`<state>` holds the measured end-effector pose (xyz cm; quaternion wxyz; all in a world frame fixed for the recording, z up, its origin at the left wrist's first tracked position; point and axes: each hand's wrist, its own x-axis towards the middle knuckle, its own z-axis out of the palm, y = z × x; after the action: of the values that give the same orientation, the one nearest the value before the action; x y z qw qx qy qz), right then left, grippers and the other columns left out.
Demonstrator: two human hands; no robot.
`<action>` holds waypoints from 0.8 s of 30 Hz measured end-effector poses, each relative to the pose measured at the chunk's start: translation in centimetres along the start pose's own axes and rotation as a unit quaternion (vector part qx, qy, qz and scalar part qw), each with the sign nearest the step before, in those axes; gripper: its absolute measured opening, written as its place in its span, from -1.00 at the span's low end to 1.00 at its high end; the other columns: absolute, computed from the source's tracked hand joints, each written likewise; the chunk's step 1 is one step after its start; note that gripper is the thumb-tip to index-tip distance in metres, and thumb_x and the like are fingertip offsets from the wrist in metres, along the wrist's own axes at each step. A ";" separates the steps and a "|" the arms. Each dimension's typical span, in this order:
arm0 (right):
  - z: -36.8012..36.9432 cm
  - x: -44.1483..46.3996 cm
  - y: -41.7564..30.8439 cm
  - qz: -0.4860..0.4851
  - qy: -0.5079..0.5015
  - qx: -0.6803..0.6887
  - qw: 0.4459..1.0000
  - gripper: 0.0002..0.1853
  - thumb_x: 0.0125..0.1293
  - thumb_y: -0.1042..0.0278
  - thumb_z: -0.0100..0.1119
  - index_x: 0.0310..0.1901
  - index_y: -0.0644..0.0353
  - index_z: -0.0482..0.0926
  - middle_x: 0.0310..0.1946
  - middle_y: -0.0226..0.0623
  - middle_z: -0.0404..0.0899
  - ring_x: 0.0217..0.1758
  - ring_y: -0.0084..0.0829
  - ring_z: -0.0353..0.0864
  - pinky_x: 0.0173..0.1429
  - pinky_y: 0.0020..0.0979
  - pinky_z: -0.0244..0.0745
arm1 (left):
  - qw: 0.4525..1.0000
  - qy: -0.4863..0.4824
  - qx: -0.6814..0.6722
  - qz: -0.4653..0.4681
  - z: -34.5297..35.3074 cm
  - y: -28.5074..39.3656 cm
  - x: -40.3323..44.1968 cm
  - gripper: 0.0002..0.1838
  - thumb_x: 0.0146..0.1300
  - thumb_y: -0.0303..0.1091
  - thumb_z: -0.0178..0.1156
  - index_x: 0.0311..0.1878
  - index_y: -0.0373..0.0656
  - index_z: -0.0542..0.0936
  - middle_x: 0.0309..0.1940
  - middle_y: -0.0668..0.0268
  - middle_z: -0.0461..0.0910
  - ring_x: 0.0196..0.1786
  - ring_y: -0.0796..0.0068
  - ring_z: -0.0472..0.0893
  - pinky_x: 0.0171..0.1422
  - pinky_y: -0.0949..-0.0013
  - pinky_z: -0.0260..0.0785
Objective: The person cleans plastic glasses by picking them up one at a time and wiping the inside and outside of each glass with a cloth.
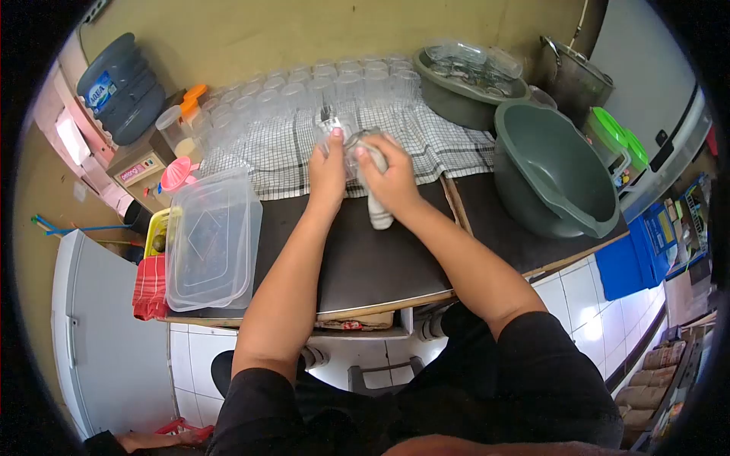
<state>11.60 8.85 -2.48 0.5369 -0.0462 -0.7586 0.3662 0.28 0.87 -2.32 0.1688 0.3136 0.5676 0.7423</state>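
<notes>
A plain yellow-beige wall [266, 34] backs a dark-topped, wood-edged table [372, 266] over glossy white square floor tiles [563, 292] catching bright light; a pale grey, handled cabinet [118, 327] stands at left.

Far left, large blue water jug [141, 95]: blue label [101, 92] read "AQUA" in white capitals, word slanting upward. Left, brownish box [150, 150] just below jug: pale label [142, 169] carried pink lettering, small, too blurred to spell out with certainty.
</notes>
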 end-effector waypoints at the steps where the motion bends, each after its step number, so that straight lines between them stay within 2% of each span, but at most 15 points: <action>1: -0.7 0.2 0.3 0.005 0.003 -0.004 1.000 -0.83 0.54 0.38 0.31 0.00 0.30 0.65 -0.16 -0.24 0.65 -0.07 -0.44 0.64 0.09 -0.39 0.54 | 1.000 -0.010 0.010 -0.008 0.5 0.0 -0.3 -0.48 0.67 0.11 0.13 -0.03 -0.26 0.66 -0.31 0.38 0.62 -0.24 0.59 0.54 -0.11 0.35 0.44; 5: -3.3 1.8 0.4 0.060 0.040 0.003 0.997 -0.83 0.56 0.37 0.31 -0.03 0.29 0.59 -0.15 -0.27 0.64 -0.03 -0.49 0.61 0.10 -0.39 0.53 | 0.994 -0.102 0.035 -0.001 1.5 -2.2 -0.3 -0.48 0.65 0.12 0.15 -0.04 -0.25 0.66 -0.30 0.37 0.64 -0.24 0.59 0.55 -0.11 0.36 0.44; 7: -2.8 2.4 0.2 0.074 0.184 0.070 0.978 -0.84 0.59 0.36 0.29 -0.07 0.26 0.53 -0.18 -0.32 0.63 -0.09 -0.51 0.59 0.05 -0.37 0.54 | 0.989 -0.117 0.087 0.012 2.0 -1.2 -1.4 -0.49 0.63 0.13 0.17 -0.04 -0.24 0.65 -0.29 0.35 0.66 -0.23 0.57 0.57 -0.10 0.34 0.45; 8: -2.6 1.9 0.8 0.063 0.183 0.024 0.981 -0.79 0.59 0.25 0.28 -0.01 0.16 0.47 -0.26 -0.11 0.65 -0.14 -0.36 0.69 -0.01 -0.26 0.58 | 0.990 -0.114 0.084 0.013 1.9 -1.8 -1.0 -0.49 0.63 0.13 0.17 -0.04 -0.24 0.65 -0.29 0.35 0.66 -0.23 0.57 0.57 -0.10 0.34 0.45; 9: -2.2 1.2 0.6 0.063 0.178 0.024 0.982 -0.79 0.59 0.25 0.28 -0.01 0.16 0.47 -0.26 -0.11 0.65 -0.14 -0.36 0.69 -0.01 -0.26 0.58 | 0.995 -0.054 0.086 0.010 1.6 -2.7 -0.5 -0.48 0.63 0.13 0.17 -0.04 -0.25 0.65 -0.29 0.34 0.66 -0.24 0.56 0.58 -0.11 0.33 0.45; 10: -1.7 0.4 0.2 0.101 0.081 0.017 0.991 -0.80 0.58 0.28 0.28 -0.05 0.19 0.49 -0.24 -0.20 0.63 -0.14 -0.42 0.65 -0.01 -0.29 0.57 | 0.996 0.008 0.089 0.007 1.1 -3.5 0.2 -0.47 0.63 0.14 0.17 -0.05 -0.26 0.65 -0.30 0.33 0.66 -0.24 0.55 0.59 -0.12 0.33 0.45; 11: -1.1 -0.4 -0.1 0.139 -0.017 0.010 0.990 -0.81 0.58 0.31 0.29 -0.09 0.22 0.51 -0.23 -0.29 0.62 -0.14 -0.48 0.61 -0.01 -0.33 0.55 | 0.996 0.013 0.090 0.006 0.4 -3.1 0.4 -0.47 0.63 0.14 0.17 -0.05 -0.26 0.65 -0.30 0.33 0.66 -0.24 0.55 0.59 -0.12 0.33 0.45; 12: -0.6 -1.0 -0.5 0.121 -0.084 -0.014 0.989 -0.81 0.54 0.32 0.31 -0.08 0.23 0.52 -0.25 -0.20 0.60 -0.16 -0.44 0.63 -0.03 -0.30 0.55 | 0.999 0.043 0.028 -0.009 -0.3 -2.4 0.8 -0.45 0.63 0.14 0.17 -0.05 -0.28 0.66 -0.31 0.32 0.66 -0.25 0.55 0.59 -0.13 0.34 0.45; 13: -0.1 -0.9 -0.5 0.120 -0.088 -0.013 0.989 -0.81 0.54 0.32 0.31 -0.08 0.23 0.52 -0.25 -0.20 0.60 -0.16 -0.44 0.63 -0.03 -0.30 0.55 | 0.996 0.073 -0.035 -0.024 -0.9 -1.8 1.1 -0.44 0.63 0.15 0.17 -0.06 -0.30 0.66 -0.31 0.32 0.66 -0.26 0.55 0.58 -0.14 0.34 0.45; 15: 0.2 -0.7 -0.1 -0.019 -0.081 -0.062 0.995 -0.83 0.50 0.36 0.32 -0.08 0.22 0.52 -0.27 -0.15 0.59 -0.21 -0.41 0.61 -0.06 -0.29 0.55 | 0.994 0.107 -0.008 -0.037 -0.8 -1.5 1.4 -0.43 0.62 0.15 0.18 -0.09 -0.30 0.67 -0.31 0.34 0.66 -0.26 0.57 0.58 -0.16 0.38 0.44; 17: -1.1 0.0 0.7 -0.031 -0.057 -0.051 0.997 -0.83 0.49 0.37 0.33 -0.08 0.20 0.52 -0.28 -0.17 0.60 -0.20 -0.43 0.59 -0.06 -0.30 0.54 | 0.995 0.001 0.046 -0.091 0.0 -1.0 0.4 -0.45 0.62 0.14 0.20 -0.08 -0.29 0.69 -0.28 0.35 0.66 -0.23 0.58 0.59 -0.12 0.39 0.45; 19: -3.4 1.0 1.7 0.056 0.024 -0.054 0.997 -0.83 0.55 0.34 0.29 -0.11 0.19 0.50 -0.29 -0.27 0.60 -0.22 -0.50 0.55 -0.05 -0.34 0.53 | 0.995 -0.044 0.008 -0.084 1.8 -1.3 -0.7 -0.45 0.61 0.14 0.21 -0.03 -0.30 0.69 -0.27 0.36 0.67 -0.22 0.58 0.58 -0.09 0.37 0.46; 21: -5.5 2.3 3.0 0.102 0.068 -0.011 0.992 -0.83 0.57 0.32 0.26 -0.12 0.18 0.49 -0.31 -0.29 0.61 -0.19 -0.47 0.59 -0.05 -0.32 0.54 | 0.985 -0.145 0.033 -0.085 2.7 -2.1 -1.7 -0.45 0.62 0.13 0.20 0.00 -0.31 0.70 -0.27 0.35 0.68 -0.21 0.57 0.58 -0.05 0.36 0.47; 22: -5.8 2.6 3.4 0.141 0.110 0.036 0.983 -0.82 0.60 0.29 0.23 -0.14 0.17 0.48 -0.32 -0.31 0.63 -0.17 -0.44 0.63 -0.05 -0.30 0.55 | 0.986 -0.151 0.046 -0.053 3.3 -2.2 -2.3 -0.45 0.63 0.12 0.18 0.03 -0.33 0.68 -0.23 0.34 0.68 -0.18 0.56 0.59 -0.03 0.35 0.48; 24: -4.7 2.0 3.0 0.129 0.108 0.037 0.985 -0.82 0.62 0.29 0.21 -0.15 0.16 0.47 -0.33 -0.36 0.60 -0.18 -0.49 0.58 -0.06 -0.31 0.54 | 0.992 -0.113 0.015 -0.051 3.2 -3.6 -2.2 -0.44 0.64 0.13 0.17 0.05 -0.33 0.67 -0.21 0.32 0.69 -0.16 0.55 0.59 -0.02 0.34 0.49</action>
<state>13.80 14.38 -1.98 0.5654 -0.1636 -0.6697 0.4529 3.67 2.96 -5.82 0.2649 0.3690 0.5708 0.6840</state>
